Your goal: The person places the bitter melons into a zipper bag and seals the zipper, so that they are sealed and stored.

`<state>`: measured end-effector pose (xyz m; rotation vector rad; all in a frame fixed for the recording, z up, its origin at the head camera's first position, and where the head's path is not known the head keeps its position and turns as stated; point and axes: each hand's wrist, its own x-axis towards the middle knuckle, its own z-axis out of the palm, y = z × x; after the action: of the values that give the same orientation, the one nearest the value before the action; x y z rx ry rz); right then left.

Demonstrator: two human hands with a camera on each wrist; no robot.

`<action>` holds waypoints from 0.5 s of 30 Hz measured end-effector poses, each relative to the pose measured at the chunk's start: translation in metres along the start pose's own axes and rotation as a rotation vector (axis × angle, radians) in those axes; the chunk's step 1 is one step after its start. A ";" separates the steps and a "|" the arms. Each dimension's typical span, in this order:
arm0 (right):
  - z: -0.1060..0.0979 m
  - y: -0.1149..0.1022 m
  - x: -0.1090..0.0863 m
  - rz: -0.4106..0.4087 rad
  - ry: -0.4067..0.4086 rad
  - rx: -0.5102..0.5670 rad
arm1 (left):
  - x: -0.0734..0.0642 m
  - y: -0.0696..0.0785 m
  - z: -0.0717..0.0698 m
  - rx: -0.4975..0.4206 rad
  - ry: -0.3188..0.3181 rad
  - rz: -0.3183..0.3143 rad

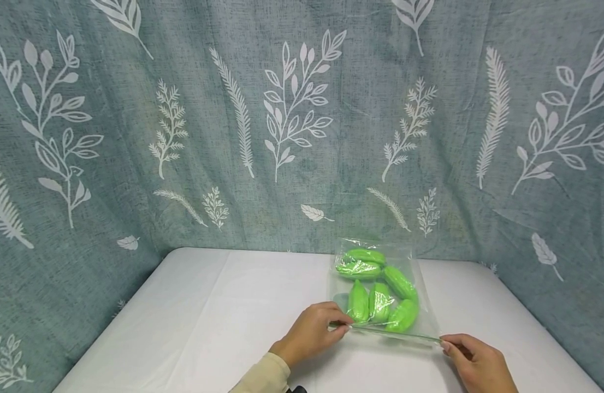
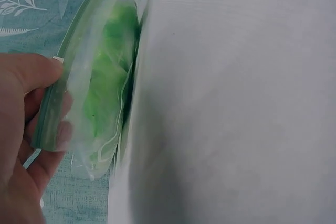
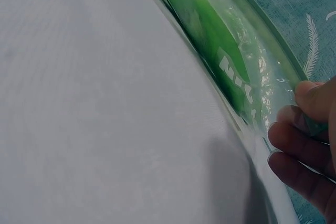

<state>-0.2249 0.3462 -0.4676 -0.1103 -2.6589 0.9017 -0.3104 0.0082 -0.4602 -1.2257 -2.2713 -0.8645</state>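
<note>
A clear zip bag (image 1: 426, 310) lies on the white table, its green zip strip (image 1: 395, 332) along the near edge. Several bright green, elongated vegetable-like pieces (image 1: 400, 284) show through the plastic. My left hand (image 1: 314, 330) pinches the strip's left end between thumb and fingers. In the left wrist view the thumb tip meets a small white slider (image 2: 58, 59) on the strip. At the other end, my right hand (image 1: 474, 360) pinches the strip's right corner. Between both hands the strip runs nearly straight, raised slightly in the wrist views.
A white cloth covers the table (image 1: 243, 305). Grey-green curtains (image 1: 292, 136) with white leaf prints rise behind it and along both sides. The bag's far edge lies close to the back curtain.
</note>
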 end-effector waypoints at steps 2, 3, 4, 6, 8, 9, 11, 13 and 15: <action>0.000 0.000 0.001 0.010 -0.006 0.003 | 0.001 -0.001 0.000 -0.051 0.005 -0.015; 0.000 0.001 0.001 0.015 -0.009 0.003 | 0.001 -0.001 0.000 -0.076 0.006 -0.024; 0.000 0.001 0.001 0.018 -0.013 0.003 | 0.001 -0.002 0.000 -0.099 0.006 -0.032; -0.001 0.001 0.002 0.022 -0.017 0.004 | 0.001 -0.003 -0.001 -0.126 0.005 -0.044; -0.001 0.002 0.002 0.019 -0.016 0.002 | 0.002 -0.004 -0.001 -0.139 0.008 -0.049; -0.001 0.001 0.002 0.017 -0.013 0.000 | 0.001 -0.004 -0.002 -0.143 0.008 -0.050; -0.001 0.001 0.001 0.011 -0.003 -0.001 | 0.001 -0.005 -0.003 -0.148 0.008 -0.055; -0.001 0.001 0.000 0.007 0.002 -0.004 | 0.000 -0.006 -0.005 -0.156 0.006 -0.062; 0.000 0.001 0.000 0.011 0.003 -0.005 | -0.002 -0.007 -0.006 -0.171 0.001 -0.075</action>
<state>-0.2251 0.3474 -0.4679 -0.1280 -2.6604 0.8971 -0.3147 0.0003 -0.4591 -1.2167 -2.2947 -1.1072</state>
